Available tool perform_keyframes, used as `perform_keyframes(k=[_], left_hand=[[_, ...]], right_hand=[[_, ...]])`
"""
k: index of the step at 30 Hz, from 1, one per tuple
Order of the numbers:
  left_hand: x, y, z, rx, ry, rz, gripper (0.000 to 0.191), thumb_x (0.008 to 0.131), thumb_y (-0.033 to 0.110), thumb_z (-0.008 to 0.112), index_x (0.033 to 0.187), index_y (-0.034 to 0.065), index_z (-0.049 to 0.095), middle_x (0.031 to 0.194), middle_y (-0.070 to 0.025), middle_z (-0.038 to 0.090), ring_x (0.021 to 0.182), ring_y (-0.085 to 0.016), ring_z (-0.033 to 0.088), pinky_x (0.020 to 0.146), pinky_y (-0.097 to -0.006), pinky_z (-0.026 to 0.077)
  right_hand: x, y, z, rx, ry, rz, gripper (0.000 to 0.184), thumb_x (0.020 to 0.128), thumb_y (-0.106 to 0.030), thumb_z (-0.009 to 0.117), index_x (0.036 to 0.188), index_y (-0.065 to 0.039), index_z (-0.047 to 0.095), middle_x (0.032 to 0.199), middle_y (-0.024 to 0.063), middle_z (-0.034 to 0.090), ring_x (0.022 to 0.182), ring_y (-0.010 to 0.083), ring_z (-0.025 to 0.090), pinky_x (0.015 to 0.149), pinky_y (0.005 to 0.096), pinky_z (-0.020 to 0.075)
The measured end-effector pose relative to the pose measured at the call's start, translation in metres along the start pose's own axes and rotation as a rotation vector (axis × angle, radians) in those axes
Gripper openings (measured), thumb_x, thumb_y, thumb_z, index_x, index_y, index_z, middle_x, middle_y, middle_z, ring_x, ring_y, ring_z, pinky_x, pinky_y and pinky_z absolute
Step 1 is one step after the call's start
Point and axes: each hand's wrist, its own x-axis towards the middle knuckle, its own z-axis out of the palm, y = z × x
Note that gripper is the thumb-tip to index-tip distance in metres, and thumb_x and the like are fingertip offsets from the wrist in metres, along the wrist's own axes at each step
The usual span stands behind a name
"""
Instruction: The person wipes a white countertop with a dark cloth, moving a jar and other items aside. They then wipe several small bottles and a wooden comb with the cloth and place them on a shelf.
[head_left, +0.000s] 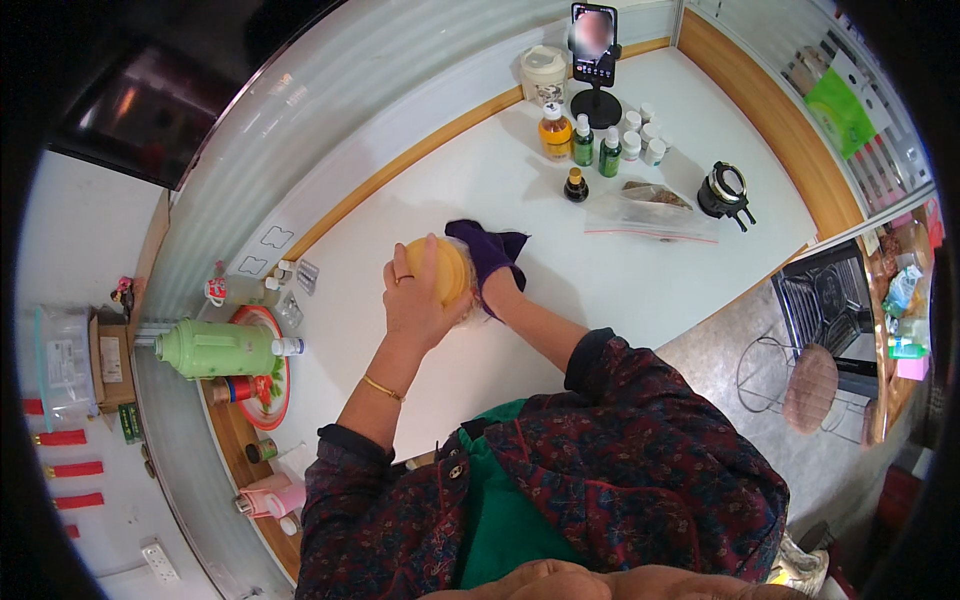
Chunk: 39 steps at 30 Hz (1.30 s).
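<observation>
A clear jar with a yellow lid (441, 264) stands on the white table in front of me, slightly tilted in view. My left hand (415, 313) grips it from above and the near side, fingers spread over the lid; a ring and a gold-coloured bracelet show on this arm. On the jar's right side is a dark purple cloth (487, 246), draped over the fingers of my right hand (501, 289) and pressed against the jar wall. The cloth hides those fingers. What the jar contains cannot be made out.
Far back stand a phone on a stand (596, 67), a lidded cup (544, 71), several bottles (583, 142) and a zip bag (649, 214). A black clamp-handled container (725, 191) sits right. Leftward, a green thermos (217, 349) lies across a red-rimmed tray (281, 405). A stool (810, 390) stands beyond the table.
</observation>
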Motion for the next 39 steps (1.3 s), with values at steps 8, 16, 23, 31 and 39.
perform_keyframes(k=[8, 16, 23, 31, 39], left_hand=[[0.04, -0.035, 0.002, -0.148, -0.032, -0.355, 0.088, 0.082, 0.054, 0.061, 0.148, 0.0051, 0.027, 0.13, -0.0313, 0.048, 0.128, -0.043, 0.039, 0.108, -0.0486, 0.029], [0.033, -0.058, -0.006, -0.176, 0.032, -0.454, 0.09, 0.079, 0.059, 0.062, 0.148, 0.0124, 0.03, 0.131, -0.026, 0.051, 0.13, -0.042, 0.037, 0.108, -0.0466, 0.03], [0.032, -0.08, -0.005, -0.295, 0.098, -0.617, 0.087, 0.078, 0.055, 0.064, 0.147, 0.0118, 0.034, 0.131, -0.0238, 0.052, 0.129, -0.041, 0.039, 0.107, -0.0469, 0.034], [-0.037, -0.077, -0.007, -0.313, 0.243, -0.101, 0.082, 0.074, 0.021, 0.072, 0.145, 0.0038, 0.035, 0.132, -0.0222, 0.049, 0.122, -0.035, 0.047, 0.107, -0.0412, 0.033], [-0.081, -0.073, 0.001, -0.364, 0.271, -0.222, 0.085, 0.071, 0.02, 0.076, 0.144, 0.0037, 0.036, 0.136, -0.0226, 0.042, 0.126, -0.037, 0.04, 0.107, -0.0429, 0.035]], right_hand=[[-0.003, -0.063, 0.028, -0.819, -0.013, -0.677, 0.048, 0.083, -0.014, 0.056, 0.129, 0.0, 0.049, 0.126, 0.0211, 0.051, 0.12, 0.0389, 0.045, 0.106, 0.0473, 0.0319], [0.033, 0.066, -0.003, -1.614, -0.677, -0.062, 0.026, 0.082, -0.016, 0.057, 0.102, -0.004, 0.066, 0.105, 0.0152, 0.063, 0.099, 0.0303, 0.06, 0.085, 0.042, 0.046], [0.012, 0.051, 0.013, 0.647, 0.172, 1.039, 0.046, 0.091, -0.043, 0.055, 0.12, -0.008, 0.058, 0.122, 0.0096, 0.061, 0.111, 0.0221, 0.059, 0.093, 0.0369, 0.0473], [-0.004, -0.003, -0.003, 0.805, -0.144, 1.063, 0.033, 0.094, -0.038, 0.048, 0.105, -0.013, 0.066, 0.107, 0.0066, 0.069, 0.095, 0.0265, 0.066, 0.089, 0.0455, 0.0508], [-0.018, 0.058, -0.012, 0.069, -0.078, 0.793, 0.033, 0.09, -0.038, 0.056, 0.097, -0.008, 0.068, 0.1, 0.0153, 0.067, 0.093, 0.031, 0.064, 0.082, 0.0453, 0.0484]])
